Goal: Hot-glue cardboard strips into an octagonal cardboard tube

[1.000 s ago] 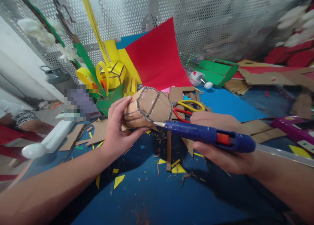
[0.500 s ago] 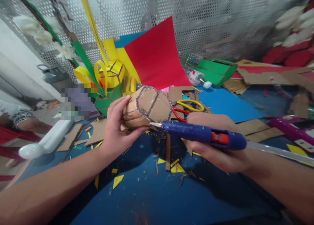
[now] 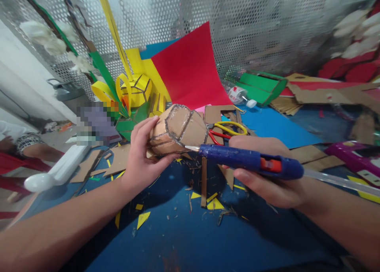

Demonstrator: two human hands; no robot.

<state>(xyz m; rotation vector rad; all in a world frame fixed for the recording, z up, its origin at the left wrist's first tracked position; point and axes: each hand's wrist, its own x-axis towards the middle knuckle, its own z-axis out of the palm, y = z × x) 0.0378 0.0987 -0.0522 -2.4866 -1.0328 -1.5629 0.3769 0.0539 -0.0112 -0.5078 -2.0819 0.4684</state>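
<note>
A small faceted cardboard shape (image 3: 192,128) with dark seams is held up above the blue table (image 3: 184,232). My left hand (image 3: 144,151) wraps round its left side, thumb along the lower edge. My right hand (image 3: 267,173) grips a blue glue gun (image 3: 231,157) with a red switch, a clear glue stick coming out of its back. The gun's metal nozzle points left and lies at the lower front edge of the cardboard shape; I cannot tell whether it touches. Behind the gun lie scissors (image 3: 230,128) with yellow and red handles.
Yellow paper scraps (image 3: 143,219) and cardboard strips (image 3: 203,181) litter the table. A red sheet (image 3: 190,66) stands at the back, near a plastic bottle (image 3: 239,96) and a green cardboard piece (image 3: 261,86). A purple device (image 3: 354,157) sits right. A seated person's leg (image 3: 32,145) shows at left.
The glue gun's nozzle has slid slightly to the right along the lower edge of the cardboard shape, my right hand moving with it. My left hand keeps its hold.
</note>
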